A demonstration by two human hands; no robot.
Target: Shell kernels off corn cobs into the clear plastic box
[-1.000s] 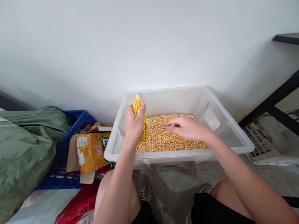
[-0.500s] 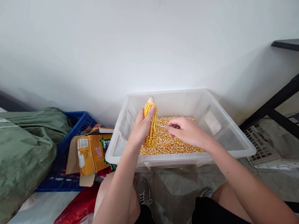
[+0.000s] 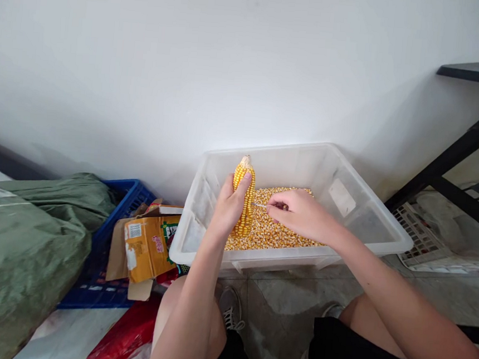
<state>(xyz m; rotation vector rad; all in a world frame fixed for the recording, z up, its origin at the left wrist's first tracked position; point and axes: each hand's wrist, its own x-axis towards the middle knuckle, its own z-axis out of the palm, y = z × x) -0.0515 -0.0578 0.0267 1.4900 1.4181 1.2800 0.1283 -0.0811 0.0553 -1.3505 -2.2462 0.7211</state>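
Observation:
My left hand [image 3: 231, 201] is wrapped round a yellow corn cob [image 3: 244, 213], which stands nearly upright with its pale end on top. Beside it, my right hand [image 3: 289, 209] pinches a thin metal tool [image 3: 259, 205] whose tip meets the cob's right side; the tool's exact kind cannot be made out, and its handle is hidden in the fingers. Both hands are over a translucent plastic bin [image 3: 371, 205]. Loose corn kernels [image 3: 279, 233] cover the bottom of the bin.
A white wall [image 3: 191, 58] rises behind the bin. On the left lie a blue crate [image 3: 99, 245], a flattened orange carton [image 3: 149, 250], a green bag [image 3: 26, 261] and a red bag [image 3: 125, 334]. A dark metal frame [image 3: 451, 150] and white basket [image 3: 423, 234] are at right.
The cob and my left hand have shifted slightly right in the picture. My right hand has barely moved, its tool still at the cob's right side.

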